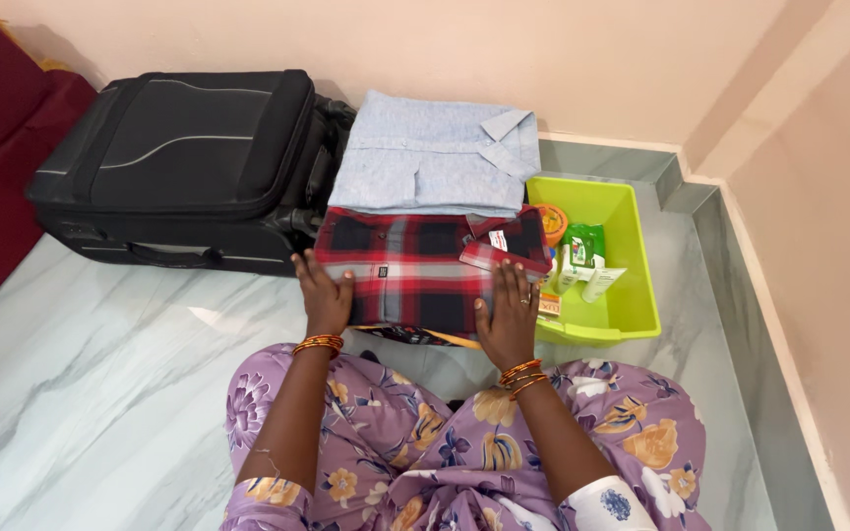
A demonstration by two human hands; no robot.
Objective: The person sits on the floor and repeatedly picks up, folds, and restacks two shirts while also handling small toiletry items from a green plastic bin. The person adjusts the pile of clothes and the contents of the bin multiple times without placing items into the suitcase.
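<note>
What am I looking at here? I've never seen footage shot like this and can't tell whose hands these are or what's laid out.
There is no machine: a camera worn on a person's head looks down at their own bare hands. The left hand and right hand both press flat on a folded red plaid shirt on the marble floor. Behind it lies a folded light blue shirt, beside a closed black suitcase. To the right, a green plastic bin holds small toiletry packets. Nothing is lifted.

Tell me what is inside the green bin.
The green bin holds an orange round container, a green packet and small white boxes. The red plaid shirt covers its left edge.
</note>
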